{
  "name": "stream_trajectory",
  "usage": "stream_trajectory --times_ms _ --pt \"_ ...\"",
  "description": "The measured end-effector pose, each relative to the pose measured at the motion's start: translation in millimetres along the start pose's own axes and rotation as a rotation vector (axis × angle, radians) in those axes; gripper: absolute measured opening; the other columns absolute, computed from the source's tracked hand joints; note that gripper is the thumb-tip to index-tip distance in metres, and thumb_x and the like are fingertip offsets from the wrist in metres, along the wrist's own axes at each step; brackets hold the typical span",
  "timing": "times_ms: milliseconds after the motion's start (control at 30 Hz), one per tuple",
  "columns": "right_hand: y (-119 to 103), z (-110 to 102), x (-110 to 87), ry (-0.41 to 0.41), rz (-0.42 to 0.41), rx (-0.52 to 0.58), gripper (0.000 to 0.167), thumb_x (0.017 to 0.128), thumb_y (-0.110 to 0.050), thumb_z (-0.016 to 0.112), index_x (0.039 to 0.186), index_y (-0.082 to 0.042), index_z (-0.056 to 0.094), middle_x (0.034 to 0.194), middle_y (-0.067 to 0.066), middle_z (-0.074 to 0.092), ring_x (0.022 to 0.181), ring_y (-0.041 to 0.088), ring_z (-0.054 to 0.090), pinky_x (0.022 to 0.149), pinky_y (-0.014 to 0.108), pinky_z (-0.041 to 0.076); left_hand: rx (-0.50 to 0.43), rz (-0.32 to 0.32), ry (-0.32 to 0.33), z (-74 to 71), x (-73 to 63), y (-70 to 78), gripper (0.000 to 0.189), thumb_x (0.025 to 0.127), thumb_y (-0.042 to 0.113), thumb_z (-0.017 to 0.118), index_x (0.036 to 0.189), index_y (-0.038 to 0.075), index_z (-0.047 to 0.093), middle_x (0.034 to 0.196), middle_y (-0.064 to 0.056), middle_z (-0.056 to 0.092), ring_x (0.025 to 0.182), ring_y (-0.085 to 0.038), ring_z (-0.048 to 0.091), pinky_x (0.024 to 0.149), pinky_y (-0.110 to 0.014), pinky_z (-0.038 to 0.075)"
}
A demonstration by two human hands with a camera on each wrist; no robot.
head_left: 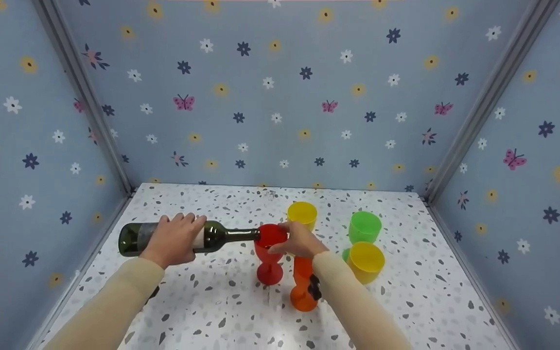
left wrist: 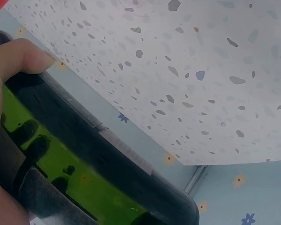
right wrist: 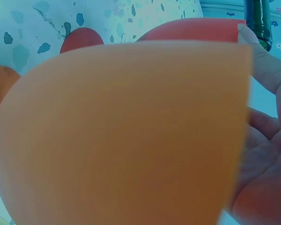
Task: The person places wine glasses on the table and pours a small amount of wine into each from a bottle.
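My left hand [head_left: 175,239] grips a green glass wine bottle [head_left: 215,236] around its labelled body. The bottle lies nearly level above the table, its mouth at the rim of a red plastic goblet [head_left: 269,257]. In the left wrist view, fingers show through the green glass of the bottle [left wrist: 60,145]. My right hand [head_left: 303,240] holds the red goblet near its rim, thumb on the near side. An orange goblet [head_left: 304,297] stands beneath my right wrist, partly hidden by the sleeve. That orange goblet [right wrist: 121,131] fills much of the right wrist view.
A yellow cup [head_left: 302,213] stands behind my right hand. To the right are a green goblet [head_left: 365,227] and another yellow cup [head_left: 366,262] in front of it. The speckled white table [head_left: 212,311] is enclosed by flowered panels [head_left: 280,97] at back and sides.
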State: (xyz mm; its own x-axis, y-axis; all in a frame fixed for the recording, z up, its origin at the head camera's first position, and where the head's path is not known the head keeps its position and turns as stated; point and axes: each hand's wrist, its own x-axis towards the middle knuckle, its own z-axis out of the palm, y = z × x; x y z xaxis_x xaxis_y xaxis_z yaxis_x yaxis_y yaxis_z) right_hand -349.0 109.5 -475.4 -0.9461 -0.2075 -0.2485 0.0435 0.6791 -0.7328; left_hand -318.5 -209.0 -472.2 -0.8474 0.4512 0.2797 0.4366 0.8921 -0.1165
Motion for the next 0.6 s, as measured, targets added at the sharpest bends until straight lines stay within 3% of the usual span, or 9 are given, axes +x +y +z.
stream_trajectory --times_ms 367,600 --pt "4.0 4.4 -0.9 -0.028 -0.013 0.031 0.079 0.076 -0.03 0.086 0.145 -0.018 0.051 0.115 0.0 0.066 0.1 0.02 0.061 0.09 0.044 0.052 -0.02 -0.008 -0.015 0.2 -4.9 1.5 0.077 0.059 0.014 0.088 0.129 0.004 0.055 0.108 -0.02 0.064 0.095 -0.04 0.061 0.079 -0.067 0.046" --pt "4.3 -3.0 -0.6 -0.013 -0.012 0.031 0.078 0.076 -0.029 0.087 0.145 -0.019 0.051 0.114 -0.002 0.066 0.101 0.02 0.061 0.09 0.044 0.052 -0.013 0.011 -0.014 -1.6 4.3 1.7 0.079 0.059 0.015 0.088 0.13 0.004 0.055 0.11 -0.021 0.063 0.095 -0.041 0.061 0.08 -0.068 0.046"
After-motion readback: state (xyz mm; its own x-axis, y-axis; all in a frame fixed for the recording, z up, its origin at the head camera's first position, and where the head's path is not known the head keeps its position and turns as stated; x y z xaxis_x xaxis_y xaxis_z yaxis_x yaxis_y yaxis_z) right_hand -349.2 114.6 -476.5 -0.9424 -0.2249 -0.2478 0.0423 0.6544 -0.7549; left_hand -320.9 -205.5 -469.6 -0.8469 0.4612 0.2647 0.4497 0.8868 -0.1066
